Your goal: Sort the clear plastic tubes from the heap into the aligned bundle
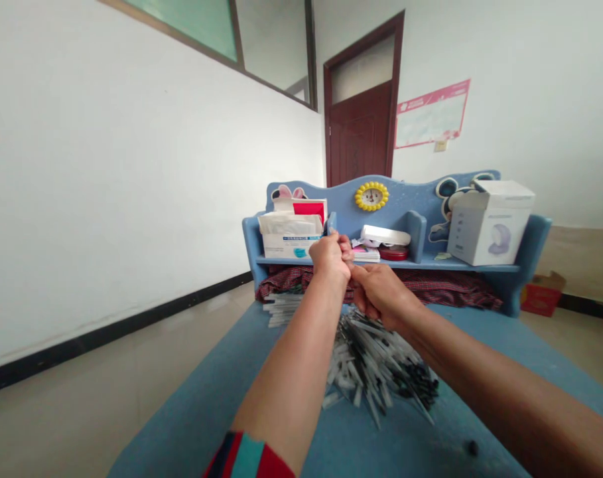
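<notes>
My left hand (330, 255) is closed in a fist, raised above the far part of the blue desk (221, 398). Right against it, my right hand (381, 292) has its fingers curled, with thumb and forefinger pinched at the base of the left fist. Whatever sits between the fingers is too small and hidden to make out. Below the hands lies a loose heap of pen parts (375, 365), pale clear tubes with black ends. To the left, partly behind my left forearm, is a neater stack of pale pen tubes (280, 309).
A blue shelf (430, 264) at the desk's back holds a face-mask box (288, 244), a white case (385, 235) and a white carton (490, 226). Checked cloth (445, 289) is tucked beneath it. A small black piece (473, 448) lies near the front right.
</notes>
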A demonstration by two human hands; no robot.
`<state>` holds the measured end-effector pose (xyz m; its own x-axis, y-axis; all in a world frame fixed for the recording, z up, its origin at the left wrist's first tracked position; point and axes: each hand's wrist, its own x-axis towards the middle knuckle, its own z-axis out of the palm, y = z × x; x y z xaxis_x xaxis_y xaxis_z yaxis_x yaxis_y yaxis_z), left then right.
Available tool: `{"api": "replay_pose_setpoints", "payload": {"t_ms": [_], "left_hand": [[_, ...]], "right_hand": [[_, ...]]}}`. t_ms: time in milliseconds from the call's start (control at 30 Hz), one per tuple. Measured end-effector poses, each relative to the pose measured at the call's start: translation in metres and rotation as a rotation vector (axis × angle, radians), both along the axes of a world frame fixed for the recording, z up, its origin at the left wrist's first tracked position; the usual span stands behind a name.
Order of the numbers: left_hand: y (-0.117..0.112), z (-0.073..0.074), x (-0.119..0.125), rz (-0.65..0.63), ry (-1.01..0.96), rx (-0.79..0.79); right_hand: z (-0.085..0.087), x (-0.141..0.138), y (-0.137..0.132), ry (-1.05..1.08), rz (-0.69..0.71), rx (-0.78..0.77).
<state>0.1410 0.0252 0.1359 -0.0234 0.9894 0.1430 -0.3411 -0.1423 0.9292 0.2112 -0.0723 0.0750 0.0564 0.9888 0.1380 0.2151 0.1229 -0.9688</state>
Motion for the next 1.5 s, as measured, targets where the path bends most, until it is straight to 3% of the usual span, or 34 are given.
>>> {"api": "replay_pose_setpoints", "payload": {"t_ms": [67,167,233,400,533,800,1000,1500], "left_hand": [[0.011,0.005,-0.027,0.083,0.107,0.051],[0.018,-0.008,-0.061,0.124,0.323,0.155],[0.017,-0.03,-0.07,0.061,0.534,0.164],[0.005,-0.093,-0.072,-0.047,1.022,0.22],[-0.002,-0.118,-0.081,-0.096,1.298,0.28],[0.028,-0.123,-0.111,-0.004,1.694,0.33],[0.034,-0.133,-0.119,-0.106,1.909,0.424],[0.028,-0.146,-0.12,-0.181,2.028,0.599]], "right_hand": [[-0.013,0.004,-0.009,-0.248,0.102,-0.066],[-0.036,0.024,-0.011,-0.607,-0.065,0.141],[-0.044,0.041,-0.002,-0.796,-0.155,0.192],[-0.044,0.06,0.022,-1.083,-0.227,0.038],[-0.05,0.061,0.027,-1.16,-0.2,-0.029],[-0.061,0.075,0.031,-1.085,-0.177,0.028],[-0.061,0.083,0.034,-0.994,-0.177,0.1],[-0.05,0.085,0.025,-0.886,-0.172,0.146]]}}
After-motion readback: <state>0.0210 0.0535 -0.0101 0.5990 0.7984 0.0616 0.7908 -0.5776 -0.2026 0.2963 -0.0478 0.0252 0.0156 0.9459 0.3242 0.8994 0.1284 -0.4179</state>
